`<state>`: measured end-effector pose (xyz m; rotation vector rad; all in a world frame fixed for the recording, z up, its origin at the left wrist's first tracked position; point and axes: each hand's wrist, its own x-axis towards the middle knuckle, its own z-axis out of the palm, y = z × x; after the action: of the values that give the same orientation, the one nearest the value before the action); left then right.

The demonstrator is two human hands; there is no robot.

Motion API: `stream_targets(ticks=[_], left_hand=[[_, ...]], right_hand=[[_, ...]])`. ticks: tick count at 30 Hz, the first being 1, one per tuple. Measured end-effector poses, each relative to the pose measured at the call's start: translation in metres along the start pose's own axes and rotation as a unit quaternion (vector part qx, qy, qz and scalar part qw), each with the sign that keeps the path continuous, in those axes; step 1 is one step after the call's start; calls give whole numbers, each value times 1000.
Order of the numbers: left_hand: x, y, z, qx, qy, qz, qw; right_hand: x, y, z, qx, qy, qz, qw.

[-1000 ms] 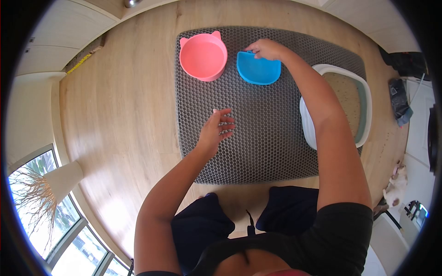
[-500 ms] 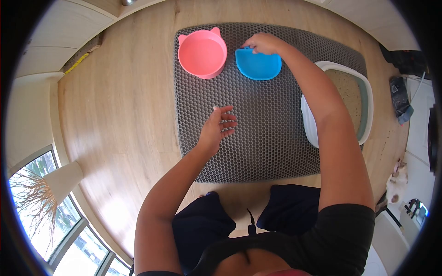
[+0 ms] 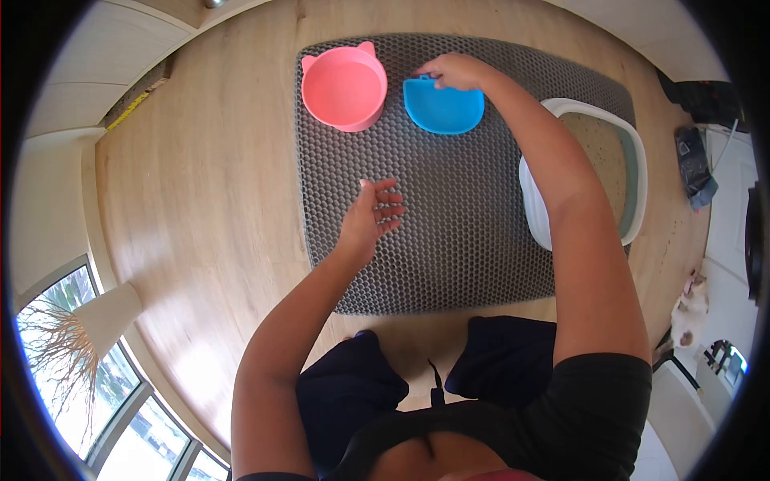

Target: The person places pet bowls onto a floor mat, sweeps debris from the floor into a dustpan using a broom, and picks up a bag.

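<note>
On the grey honeycomb mat [image 3: 449, 240] lies a blue scoop-shaped item [image 3: 443, 111], its rounded side toward me. My right hand [image 3: 454, 72] reaches over its far edge, fingers curled and gripping it there. Left of it stands a pink bowl [image 3: 345, 88] with two ear-like tabs. My left hand [image 3: 375, 213] hovers above the mat below the pink bowl, fingers spread, holding nothing.
A white litter box [image 3: 638, 172] with litter sits on the mat's right side, partly behind my right arm. A cat [image 3: 690, 313] lies at the far right near a dark bag [image 3: 691, 160]. A pale planter [image 3: 112, 317] with branches stands by the left window.
The whole view has shifted a little, with the mat and bowls slightly higher and further left in the frame. My hands keep nearly the same places relative to them.
</note>
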<state>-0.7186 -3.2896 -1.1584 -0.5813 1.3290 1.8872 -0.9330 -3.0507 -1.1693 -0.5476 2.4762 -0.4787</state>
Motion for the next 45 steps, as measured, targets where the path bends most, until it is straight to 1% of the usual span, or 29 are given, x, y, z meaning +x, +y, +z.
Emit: stream_targets(ticks=[2,4,5,7,8,10,11,12,13,15,17,18,19,21,22,24,25,27,28,30,31,33,37,38,39,40,41,43,45], left_hand=[[0,1,3,-2,-4,-3,1000],[0,3,6,-3,-7,-7,1000],[0,4,10,-1,-1,-9,1000],[-1,7,17,9,-3,-17,1000],[-2,11,23,23,6,-6,1000],[-14,18,40,45,7,2,999],[-24,25,51,30,30,11,999],[-37,31,62,16,53,17,998],[-53,37,73,30,43,12,999],[-84,55,98,16,63,-25,998],[-134,66,132,33,53,-38,997],[-159,70,152,40,48,-44,997],[-187,73,172,49,45,-53,996],[-242,77,215,62,22,-69,995],[-266,82,242,81,-4,-76,994],[-319,85,294,118,-31,-108,987],[-344,87,319,136,-46,-109,984],[-373,81,381,203,-108,-168,959],[-385,86,419,233,-127,-187,946],[-391,67,469,258,-139,-192,937],[-388,57,498,268,-144,-194,933],[-378,31,558,271,-152,-183,933],[-381,-8,701,282,-175,-158,930],[-384,-16,736,290,-178,-159,927],[-388,-25,767,287,-201,-155,924],[-392,-35,799,280,-224,-149,921],[-396,-44,828,283,-224,-152,920],[-399,-57,884,312,-269,-155,898],[-397,-68,933,314,-276,-173,892]], right_hand=[[0,5,3,7,12,10,1000],[-5,9,0,53,39,3,998],[-8,10,-2,56,41,3,998],[-24,10,-13,53,125,-36,990],[-37,8,-17,56,127,-27,990],[-69,-4,-24,19,248,-31,968],[-90,-14,-26,45,275,-33,960],[-110,-21,-30,38,282,-35,958],[-130,-28,-32,32,290,-35,956],[-166,-41,-32,123,360,-60,923],[-221,-70,-44,192,348,34,917],[-258,-88,-60,236,334,99,907],[-298,-106,-72,284,319,163,889],[-376,-130,-87,341,353,212,845],[-420,-139,-105,338,373,235,832],[-510,-159,-130,395,384,336,764],[-547,-163,-129,398,401,345,750],[-624,-148,-126,420,450,434,658],[-661,-139,-128,428,455,440,645],[-741,-121,-123,545,464,433,548],[-772,-106,-110,547,471,434,539],[-832,-77,-83,584,548,428,419],[-964,-29,-96,576,564,437,399],[-993,-16,-97,534,589,438,420],[-1017,-4,-99,491,608,440,443],[-1044,9,-108,491,607,442,442],[-1068,21,-116,518,604,444,412],[-1106,44,-135,563,612,431,350],[-1134,71,-149,581,617,427,316]])
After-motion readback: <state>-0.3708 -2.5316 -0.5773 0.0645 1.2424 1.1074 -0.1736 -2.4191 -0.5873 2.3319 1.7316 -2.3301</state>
